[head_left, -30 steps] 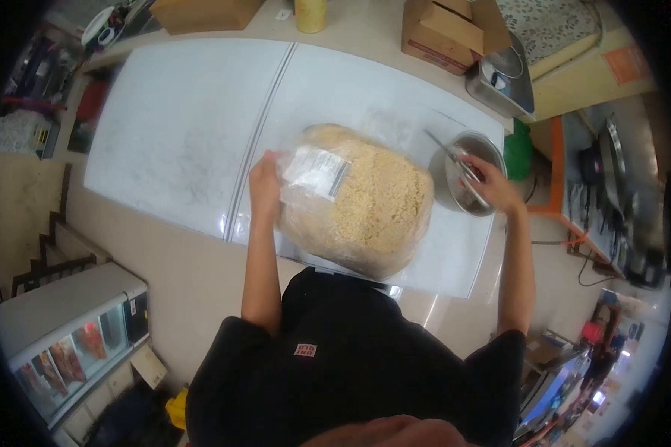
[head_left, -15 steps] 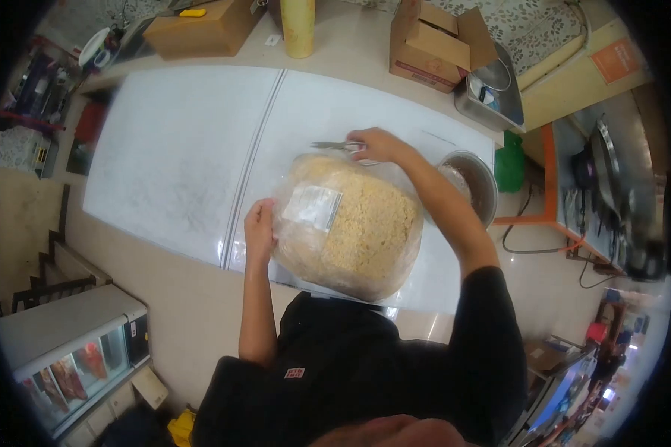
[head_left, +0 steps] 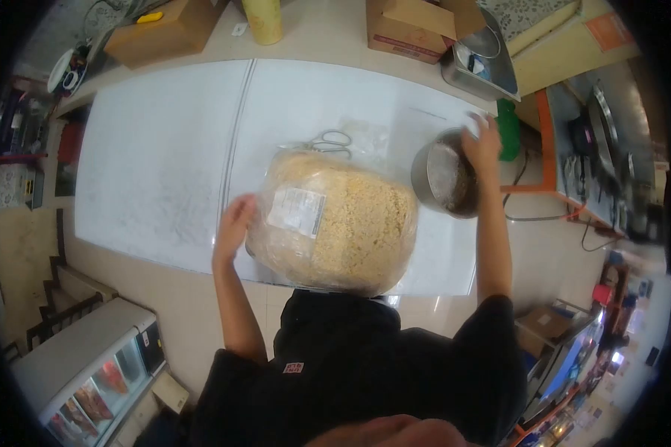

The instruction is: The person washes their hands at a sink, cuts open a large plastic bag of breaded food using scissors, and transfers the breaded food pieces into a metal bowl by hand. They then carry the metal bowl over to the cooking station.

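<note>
A large clear plastic bag (head_left: 376,235) of yellowish, crumbly flakes lies at the table's near edge, with a white label (head_left: 297,211) on its left part. My left hand (head_left: 235,223) is by the bag's left side, loosely open; whether the fingertips touch the plastic I cannot tell. A pair of scissors (head_left: 328,141) lies just beyond the bag, partly hidden by it, with nobody holding it. To the right, my right hand (head_left: 484,139) is at the far rim of a round metal pot (head_left: 425,179), fingers apart and slightly blurred. Something whitish shows inside the pot.
The bag and pot rest on a white table (head_left: 156,164) with a seam across it. Behind stand cardboard boxes (head_left: 406,30), a yellow cylinder (head_left: 262,22) and a metal tray (head_left: 473,78). A green bag (head_left: 508,130) hangs at the right; a glass-fronted fridge (head_left: 89,365) is lower left.
My right hand has let go of the scissors, which now lie on the table, and moved right to the pot. My left hand has loosened from the bag's edge. The view has shifted slightly.
</note>
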The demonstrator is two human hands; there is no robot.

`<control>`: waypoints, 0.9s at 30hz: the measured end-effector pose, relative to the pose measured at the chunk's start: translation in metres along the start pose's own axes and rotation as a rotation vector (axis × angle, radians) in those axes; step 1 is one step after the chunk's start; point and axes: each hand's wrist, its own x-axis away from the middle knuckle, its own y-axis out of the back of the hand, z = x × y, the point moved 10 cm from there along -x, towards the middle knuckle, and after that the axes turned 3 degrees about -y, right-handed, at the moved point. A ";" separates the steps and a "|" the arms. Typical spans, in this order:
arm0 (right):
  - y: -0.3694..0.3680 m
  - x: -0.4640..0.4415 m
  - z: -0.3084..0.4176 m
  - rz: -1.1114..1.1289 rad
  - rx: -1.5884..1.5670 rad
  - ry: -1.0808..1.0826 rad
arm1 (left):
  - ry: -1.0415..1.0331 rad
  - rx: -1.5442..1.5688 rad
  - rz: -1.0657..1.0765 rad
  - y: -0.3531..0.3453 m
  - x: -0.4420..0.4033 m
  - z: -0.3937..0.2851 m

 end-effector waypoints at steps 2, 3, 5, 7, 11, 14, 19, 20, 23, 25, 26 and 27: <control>0.003 0.031 -0.099 0.092 0.072 -0.298 | 0.008 0.006 -0.130 0.016 -0.020 -0.034; -0.022 0.053 -0.145 0.201 0.026 -0.383 | -0.168 -0.060 -0.143 0.011 -0.039 -0.061; -0.041 0.080 -0.163 0.118 -0.163 -0.297 | -0.400 -0.174 -0.038 -0.024 -0.073 -0.121; -0.044 0.091 -0.163 0.078 -0.239 -0.262 | -0.444 -0.299 0.221 -0.095 -0.105 -0.156; -0.056 0.075 -0.135 0.068 -0.222 -0.276 | -0.482 -0.869 0.566 -0.187 -0.182 -0.097; -0.060 0.057 -0.117 0.127 -0.255 -0.355 | -0.648 -1.310 0.607 -0.194 -0.211 -0.063; -0.061 0.040 -0.103 0.097 -0.263 -0.346 | -0.557 -1.221 0.531 -0.131 -0.235 -0.026; -0.064 0.033 -0.101 0.067 -0.274 -0.306 | -0.534 -1.203 0.488 -0.111 -0.240 -0.019; -0.076 0.009 -0.090 0.113 -0.319 -0.271 | -0.446 -1.140 0.335 -0.057 -0.240 -0.020; -0.085 -0.001 -0.081 0.177 -0.325 -0.290 | -0.365 -1.086 0.232 -0.029 -0.233 -0.022; -0.090 -0.007 -0.070 0.212 -0.362 -0.252 | -0.431 -1.120 0.176 -0.027 -0.229 -0.031; -0.095 -0.014 -0.059 0.244 -0.397 -0.212 | -0.499 -1.151 0.115 -0.032 -0.225 -0.045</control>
